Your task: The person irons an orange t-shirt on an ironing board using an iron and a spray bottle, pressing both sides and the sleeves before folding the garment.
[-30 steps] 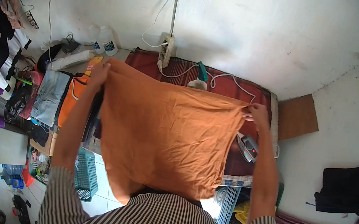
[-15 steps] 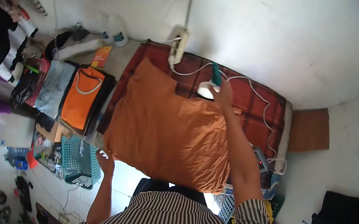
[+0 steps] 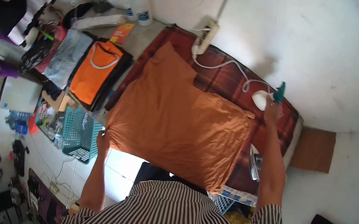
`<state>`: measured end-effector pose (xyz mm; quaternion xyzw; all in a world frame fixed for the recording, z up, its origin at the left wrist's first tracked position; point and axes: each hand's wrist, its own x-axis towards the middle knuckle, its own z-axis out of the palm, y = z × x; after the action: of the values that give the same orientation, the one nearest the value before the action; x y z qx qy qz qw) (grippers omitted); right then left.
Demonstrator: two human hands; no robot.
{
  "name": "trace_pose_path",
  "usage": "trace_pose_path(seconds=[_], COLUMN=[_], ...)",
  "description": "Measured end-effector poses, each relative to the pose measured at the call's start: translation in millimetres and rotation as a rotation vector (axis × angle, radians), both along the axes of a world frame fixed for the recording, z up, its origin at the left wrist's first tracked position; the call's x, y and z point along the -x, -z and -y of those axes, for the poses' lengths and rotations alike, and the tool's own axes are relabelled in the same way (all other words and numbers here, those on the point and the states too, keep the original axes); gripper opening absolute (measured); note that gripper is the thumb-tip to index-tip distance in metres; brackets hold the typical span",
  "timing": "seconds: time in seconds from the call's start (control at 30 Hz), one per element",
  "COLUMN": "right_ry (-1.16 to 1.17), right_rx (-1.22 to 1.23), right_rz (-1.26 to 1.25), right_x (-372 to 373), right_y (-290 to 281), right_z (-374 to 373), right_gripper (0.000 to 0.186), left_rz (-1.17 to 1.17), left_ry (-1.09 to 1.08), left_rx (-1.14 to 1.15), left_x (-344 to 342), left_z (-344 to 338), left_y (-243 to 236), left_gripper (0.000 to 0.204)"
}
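Observation:
An orange shirt (image 3: 174, 116) lies spread and wrinkled on a red plaid pad (image 3: 223, 72). My left hand (image 3: 102, 139) grips the shirt's lower left edge. Up at the pad's back right, my right hand (image 3: 273, 108) is closed on a white spray bottle (image 3: 260, 99) with a green trigger head (image 3: 279, 90). An iron (image 3: 253, 166) rests to the shirt's right, partly behind my right forearm.
Folded clothes (image 3: 97, 71) stand in piles left of the pad. Behind are a power strip (image 3: 206, 39) with cords and white bottles (image 3: 144, 10). A teal basket (image 3: 72, 139) sits below left, and a brown board (image 3: 312, 149) is at the right.
The shirt, held up by both hands, now lies on the pad. My right hand took hold of the spray bottle and moved it rightward. My left hand dropped to the lower edge. The view has tilted.

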<state>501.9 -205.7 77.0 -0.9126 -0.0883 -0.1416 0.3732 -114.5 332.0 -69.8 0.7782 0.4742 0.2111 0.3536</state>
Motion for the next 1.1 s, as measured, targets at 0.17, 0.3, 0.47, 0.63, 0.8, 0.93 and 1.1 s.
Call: trace_pose_path(seconds=[0.17, 0.3, 0.47, 0.63, 0.8, 0.93, 1.1], right_ry=[0.183, 0.117, 0.255, 0.327, 0.377, 0.367, 0.350], right_rx=[0.171, 0.096, 0.087, 0.127, -0.007, -0.014, -0.223], right_rz=[-0.141, 0.122, -0.149, -0.422, -0.398, -0.288, -0.286], right_x=[-11, 3, 167, 395, 466, 459, 432], right_y=[-1, 4, -1, 73, 78, 83, 58], right_z=[37, 43, 41, 87, 72, 87, 126], right_gripper=[0.047, 0.066, 0.051, 0.032, 0.022, 0.026, 0.034], left_rz=[-0.145, -0.122, -0.488, 0.024, -0.084, -0.111, 0.107], left_ry=[0.062, 0.192, 0.282, 0.239, 0.185, 0.227, 0.212], left_rx=[0.343, 0.418, 0.667, 0.423, 0.829, 0.882, 1.004], left_x=[4, 23, 42, 58, 80, 86, 76], left_z=[12, 12, 18, 32, 21, 12, 10], left_y=[15, 32, 20, 26, 20, 23, -25], left_gripper=[0.070, 0.065, 0.047, 0.044, 0.054, 0.053, 0.046])
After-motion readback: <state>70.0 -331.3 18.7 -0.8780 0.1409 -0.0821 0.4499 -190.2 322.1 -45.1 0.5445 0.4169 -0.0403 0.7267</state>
